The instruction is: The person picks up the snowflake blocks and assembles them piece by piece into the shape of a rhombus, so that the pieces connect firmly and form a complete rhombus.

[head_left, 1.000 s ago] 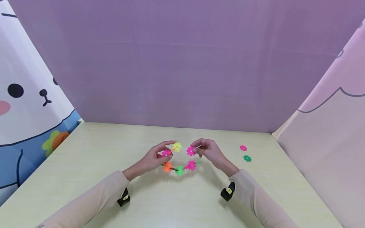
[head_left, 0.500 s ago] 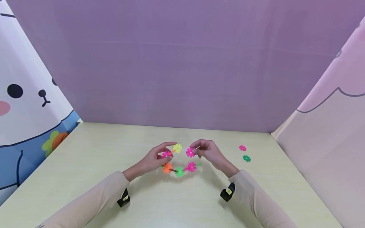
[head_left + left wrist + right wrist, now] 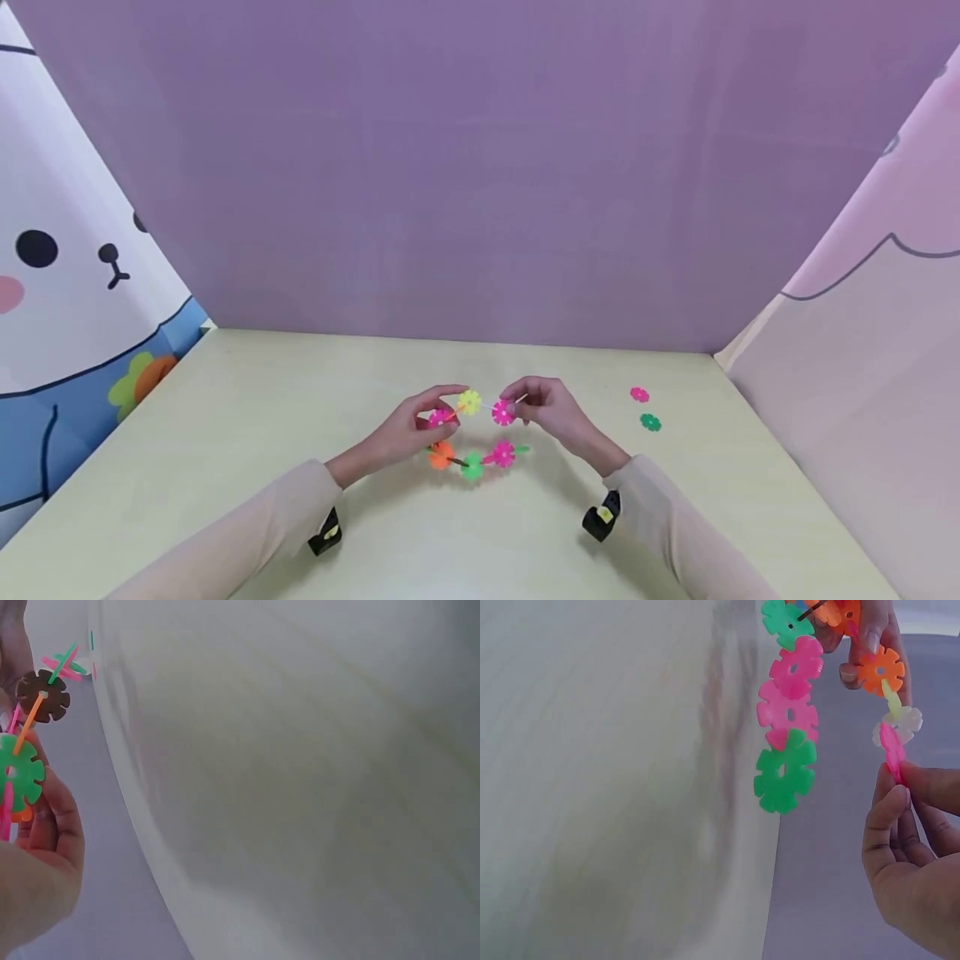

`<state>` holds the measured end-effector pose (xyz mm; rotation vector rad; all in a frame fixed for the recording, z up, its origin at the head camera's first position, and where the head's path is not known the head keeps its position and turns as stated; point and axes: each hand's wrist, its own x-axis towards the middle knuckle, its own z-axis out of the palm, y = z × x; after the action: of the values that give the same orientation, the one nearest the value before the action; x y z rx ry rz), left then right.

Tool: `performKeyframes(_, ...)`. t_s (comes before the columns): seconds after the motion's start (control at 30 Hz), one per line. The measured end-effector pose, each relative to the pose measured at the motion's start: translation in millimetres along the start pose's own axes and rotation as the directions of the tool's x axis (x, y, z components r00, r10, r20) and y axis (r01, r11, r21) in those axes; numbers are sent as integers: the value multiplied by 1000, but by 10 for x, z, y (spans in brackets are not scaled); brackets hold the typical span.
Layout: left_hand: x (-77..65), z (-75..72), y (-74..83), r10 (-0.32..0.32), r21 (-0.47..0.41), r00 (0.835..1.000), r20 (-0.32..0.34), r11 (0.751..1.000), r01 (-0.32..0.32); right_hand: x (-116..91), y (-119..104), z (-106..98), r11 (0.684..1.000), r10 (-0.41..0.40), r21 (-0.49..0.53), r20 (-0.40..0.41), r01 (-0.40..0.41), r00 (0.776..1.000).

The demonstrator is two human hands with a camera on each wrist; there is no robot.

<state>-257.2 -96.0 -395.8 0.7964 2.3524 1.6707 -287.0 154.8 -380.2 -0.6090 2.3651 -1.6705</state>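
Observation:
A curved chain of slotted flower-shaped plastic discs hangs above the table between my two hands. My left hand [image 3: 408,429] grips it at the left bend, around a pink disc [image 3: 439,417], with one finger reaching to a yellow disc [image 3: 469,402]. At the upper right end my right hand [image 3: 553,417] pinches a pink disc [image 3: 892,754] between thumb and fingers. The lower side runs through an orange disc [image 3: 441,456], a light green disc [image 3: 472,467] and another pink disc [image 3: 504,454], ending in a green disc [image 3: 784,772] that hangs free. Part of the chain is hidden behind my left fingers.
Two loose discs, a pink one [image 3: 639,394] and a dark green one [image 3: 650,422], lie on the pale table [image 3: 315,367] to the right. A purple cloth [image 3: 480,183] rises behind the table, with printed cloths on both sides.
Both hands keep the same hold on the chain. The whole head view, table included, has shifted slightly downward in the picture; the loose discs lie where they were.

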Motion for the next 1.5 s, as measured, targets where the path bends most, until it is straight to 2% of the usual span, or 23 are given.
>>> performKeyframes(0.2,-61,-16,121,32,27,997,-68,999,-31,33,-39,45,999,-18,-29,0,18,1000)
performKeyframes(0.53,83,-4,-83,44,33,994,-99,999,-40,31,-110,36,998,1,-56,-35,-3,999)
performKeyframes(0.77,90,28,-81,8,12,992,-122,1000,-6,9,-159,37,998,16,-58,-36,-18,999)
performKeyframes(0.9,71,63,-81,14,7,990,-141,1000,-13,-4,-131,59,998,28,-47,-40,-29,999)
performKeyframes(1.1,62,82,-68,-14,10,985,-172,1000,16,-9,-114,110,999,37,-13,-80,-39,996)
performKeyframes(1.27,39,85,-48,-37,11,984,-173,999,40,-4,-96,156,998,47,-27,-99,-50,994)
performKeyframes(1.5,42,67,-33,-43,7,984,-176,999,45,5,-106,203,994,112,25,-136,-110,984)
